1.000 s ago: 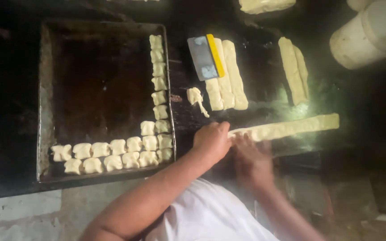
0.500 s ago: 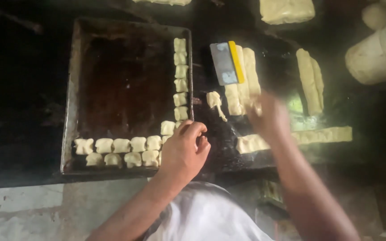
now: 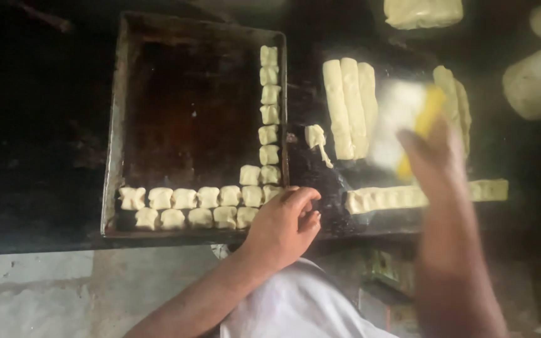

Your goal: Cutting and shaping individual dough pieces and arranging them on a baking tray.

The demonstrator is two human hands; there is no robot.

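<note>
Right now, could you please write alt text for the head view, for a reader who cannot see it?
The right hand, blurred, holds a dough scraper over dough strips on a dark counter. The left hand rests at the near corner of a dark baking tray edged with small dough pieces.

Your baking tray point(image 3: 115, 125) sits on the desk point(image 3: 32, 156) at 10 o'clock, with cut dough pieces point(image 3: 186, 208) lining its near and right sides. Right of it stand three dough logs point(image 3: 349, 103); at 3 o'clock a dough strip point(image 3: 386, 198) lies crosswise. Your left hand point(image 3: 281, 226) rests at the tray's near right corner; your right hand point(image 3: 436, 159) holds a scraper point(image 3: 408, 116) over the strip.
</note>
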